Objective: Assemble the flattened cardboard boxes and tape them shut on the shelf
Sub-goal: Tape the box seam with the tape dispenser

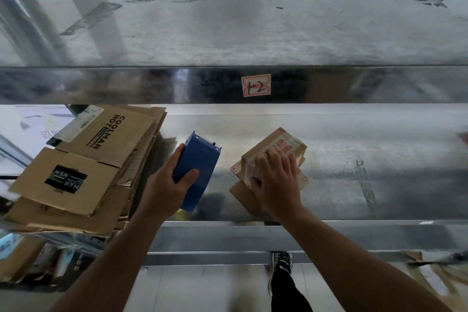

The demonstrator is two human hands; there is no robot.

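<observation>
A small assembled cardboard box with tape over its top sits on the metal shelf, resting on a flat piece of cardboard. My right hand lies palm down on the near part of the box, fingers spread over the tape. My left hand grips a blue tape dispenser, held just left of the box and apart from it. A stack of flattened cardboard boxes with black printing lies at the left of the shelf.
The shelf above carries a label reading 12 on its front rail. The shelf's front edge runs below my wrists. More cardboard sits on a lower level at left and right. My shoe shows on the floor.
</observation>
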